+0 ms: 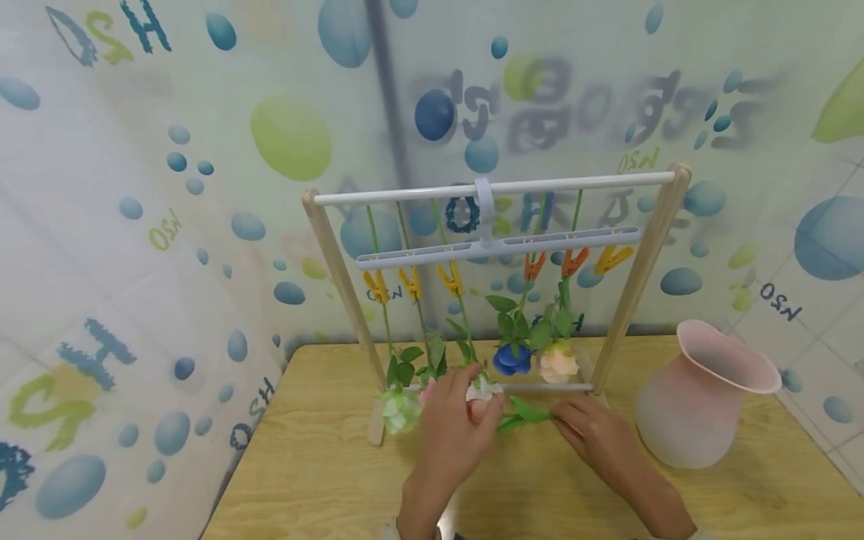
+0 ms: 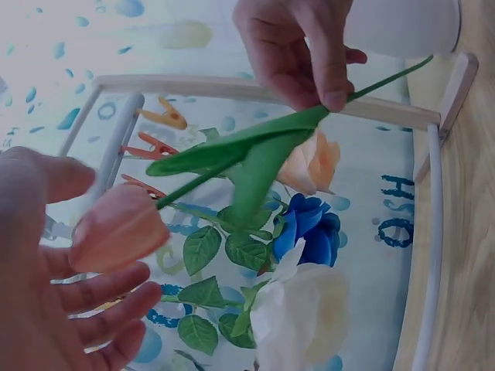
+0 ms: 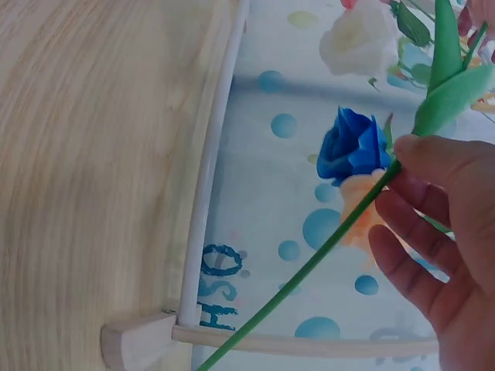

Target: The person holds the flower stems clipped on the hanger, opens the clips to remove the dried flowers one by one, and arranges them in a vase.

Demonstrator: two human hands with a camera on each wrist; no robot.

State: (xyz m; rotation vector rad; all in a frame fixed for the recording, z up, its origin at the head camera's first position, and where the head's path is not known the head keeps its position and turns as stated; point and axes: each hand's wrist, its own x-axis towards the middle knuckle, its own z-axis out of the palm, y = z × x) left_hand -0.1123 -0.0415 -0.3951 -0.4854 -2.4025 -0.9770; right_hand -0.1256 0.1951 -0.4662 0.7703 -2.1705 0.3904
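A pink artificial tulip (image 2: 124, 228) with green leaves (image 1: 529, 411) lies across between both hands, in front of the hanging flowers. My right hand (image 1: 601, 435) pinches its stem just below the leaves, thumb against fingertips, as the right wrist view shows. Around the bloom is my left hand (image 1: 451, 420), its thumb lifted off and its fingers loosely spread behind the petals; whether they touch it I cannot tell. Close behind hang a white rose (image 2: 302, 313), a blue rose (image 1: 512, 359) and a peach flower (image 1: 559, 362), heads down. The left hand partly hides a pink flower (image 1: 427, 391).
A light blue hanger (image 1: 486, 246) hooks over the wood-and-white rack (image 1: 648, 277). Yellow and orange clips grip stems, but the rightmost yellow clip (image 1: 613, 259) holds nothing. A pale green flower (image 1: 400, 411) hangs at left. Right of the rack stands a pink-white vase (image 1: 695, 405) on the wooden table (image 1: 304, 465).
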